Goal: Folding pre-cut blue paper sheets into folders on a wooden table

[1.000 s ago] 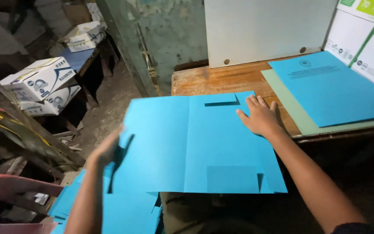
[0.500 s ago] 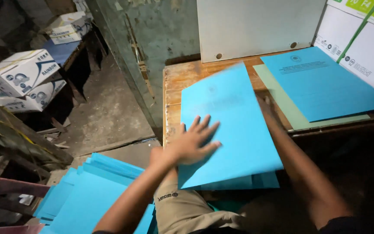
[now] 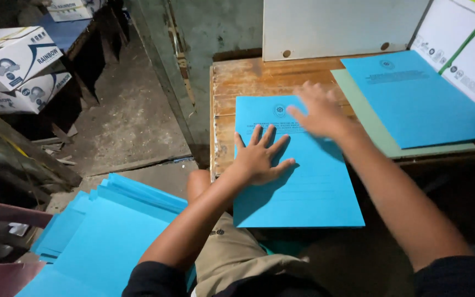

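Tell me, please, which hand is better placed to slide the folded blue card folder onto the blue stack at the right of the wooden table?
Probably the right hand: it lies on the folded blue card folder's upper part, nearer the blue stack. The left hand presses flat mid-folder, farther away.

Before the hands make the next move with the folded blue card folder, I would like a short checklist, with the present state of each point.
1. Folded blue card folder lies closed and flat: ok.
2. Left hand presses on the folder with fingers spread: ok.
3. Right hand is on the folder's upper part: blurred, so contact cannot tell.
4. Folder fully supported by the worn wooden table: not ok, its lower part hangs past the front edge over the lap.
5. Folder is apart from the finished blue folder on the green sheet: ok, bare wood shows between them.
6. Loose stack of blue card sheets lies on the floor beside the left arm: ok.
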